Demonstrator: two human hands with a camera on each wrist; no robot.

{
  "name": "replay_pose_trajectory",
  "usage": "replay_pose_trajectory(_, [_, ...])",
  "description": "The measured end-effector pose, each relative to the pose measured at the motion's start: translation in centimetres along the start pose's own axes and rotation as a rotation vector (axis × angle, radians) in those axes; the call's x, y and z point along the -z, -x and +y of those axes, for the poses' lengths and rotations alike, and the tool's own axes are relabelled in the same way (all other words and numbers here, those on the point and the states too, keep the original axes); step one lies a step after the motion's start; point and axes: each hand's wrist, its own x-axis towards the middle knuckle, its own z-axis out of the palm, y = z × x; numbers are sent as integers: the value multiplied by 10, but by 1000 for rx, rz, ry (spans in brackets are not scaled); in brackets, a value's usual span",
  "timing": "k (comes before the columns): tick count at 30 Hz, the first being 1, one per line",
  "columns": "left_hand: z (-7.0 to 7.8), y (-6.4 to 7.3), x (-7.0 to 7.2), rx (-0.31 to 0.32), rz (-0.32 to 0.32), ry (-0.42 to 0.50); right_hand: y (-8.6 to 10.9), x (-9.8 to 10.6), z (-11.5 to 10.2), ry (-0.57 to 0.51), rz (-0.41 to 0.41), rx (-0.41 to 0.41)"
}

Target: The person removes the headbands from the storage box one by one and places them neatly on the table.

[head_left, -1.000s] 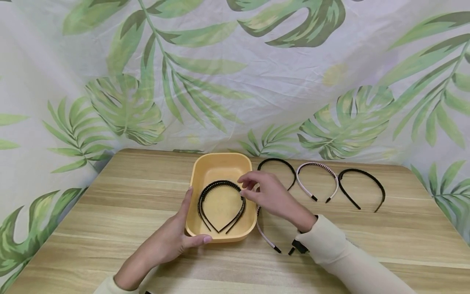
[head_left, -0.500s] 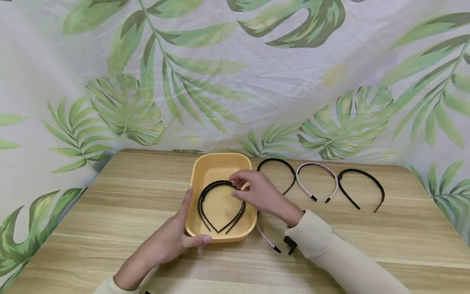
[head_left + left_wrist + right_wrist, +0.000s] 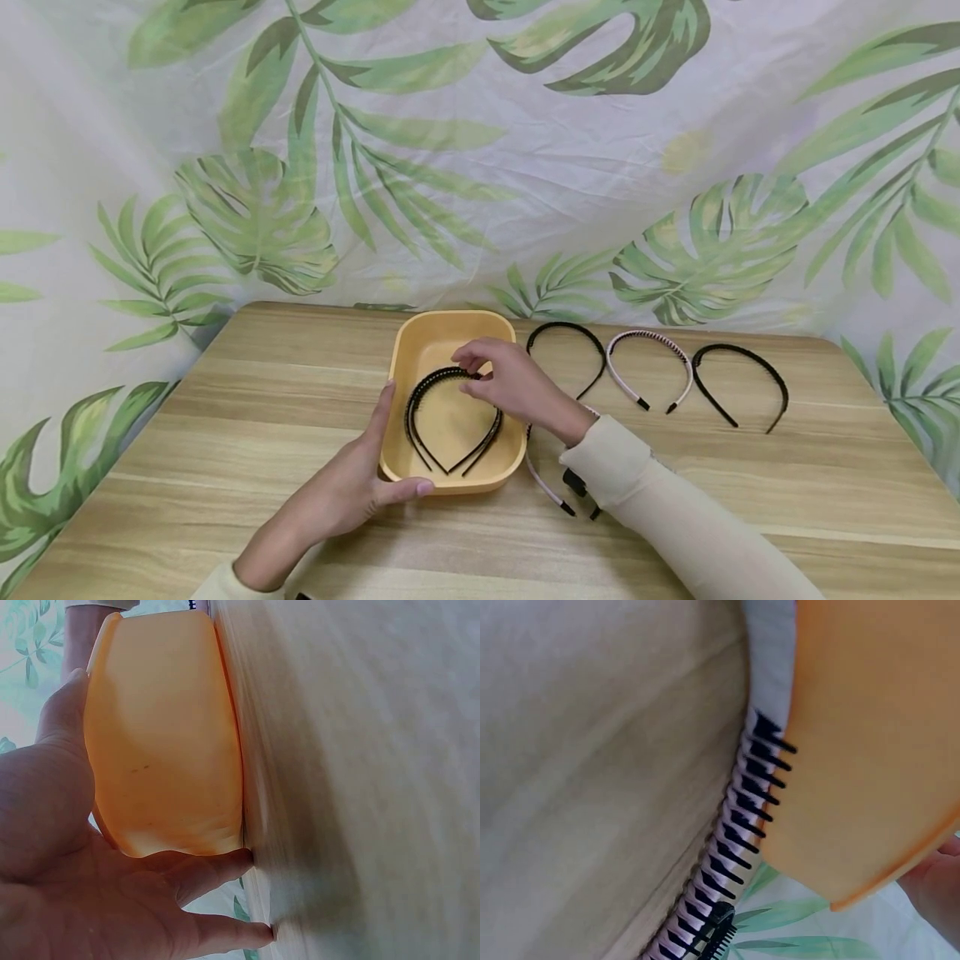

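Observation:
A yellow plastic tub (image 3: 450, 336) stands on the wooden table with black headbands (image 3: 411, 425) nested inside, arches toward the far end. My left hand (image 3: 343, 487) braces the tub's near left corner. Its thumb lies along the near side and its fingers along the left side. In the left wrist view, those fingers (image 3: 225, 934) look straight and reach down to the table. My right hand (image 3: 513, 379) hovers over the tub's right side, bent thumb and forefinger apart near the headbands' arch. Contact cannot be told. In the right wrist view, a pink-and-black toothed headband (image 3: 727, 840) shows beside the tub.
Behind and right of the tub, a black headband (image 3: 573, 325), a pink headband (image 3: 647, 335) and another black headband (image 3: 750, 353) lie in a row. A pink headband (image 3: 546, 483) lies partly under my right forearm. A leaf-print cloth (image 3: 420, 167) hangs behind the table.
My right hand has moved left over the tub, along the headbands' arch. The headbands, the tub and my left hand stay in place.

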Motion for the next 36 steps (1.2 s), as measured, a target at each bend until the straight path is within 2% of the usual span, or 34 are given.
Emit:
replay_pose_trajectory(10, [-1, 1, 0, -15, 9, -1, -17, -2, 3, 91, -60, 33])
replay_pose_trajectory(22, [-1, 1, 1, -32, 8, 4, -39, 8, 13, 107, -196, 67])
replay_pose_trajectory(36, [0, 3, 0, -39, 15, -6, -51, 12, 20, 182, -293, 92])
